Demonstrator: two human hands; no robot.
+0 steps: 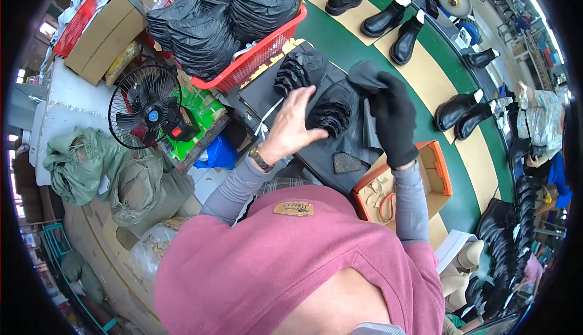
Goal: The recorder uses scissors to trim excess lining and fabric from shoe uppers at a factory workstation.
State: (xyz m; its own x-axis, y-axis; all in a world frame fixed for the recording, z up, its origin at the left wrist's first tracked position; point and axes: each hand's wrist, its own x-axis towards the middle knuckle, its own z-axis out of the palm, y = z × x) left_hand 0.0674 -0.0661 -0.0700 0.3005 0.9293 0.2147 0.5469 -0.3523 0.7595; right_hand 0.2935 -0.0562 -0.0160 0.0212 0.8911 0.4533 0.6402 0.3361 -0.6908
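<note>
My bare left hand (291, 125) hovers over the black work surface, fingers spread and nothing in them. Just beyond its fingertips lies a bundle of black layered pieces (299, 72); a second stack of thin black pieces (333, 111) sits between my two hands. In a black glove, my right hand (395, 119) is closed at the edge of a dark grey rounded flat piece (366, 76), its fingertips partly hidden. A small rough dark block (347, 163) rests on the surface nearer to me.
An orange box (432, 174) with pale scraps stands under my right forearm. Black boots (407, 38) line the green conveyor (358, 34) at the right. Beyond my left hand is a red basket (243, 68) with black plastic bags (206, 34); a fan (146, 107) stands left.
</note>
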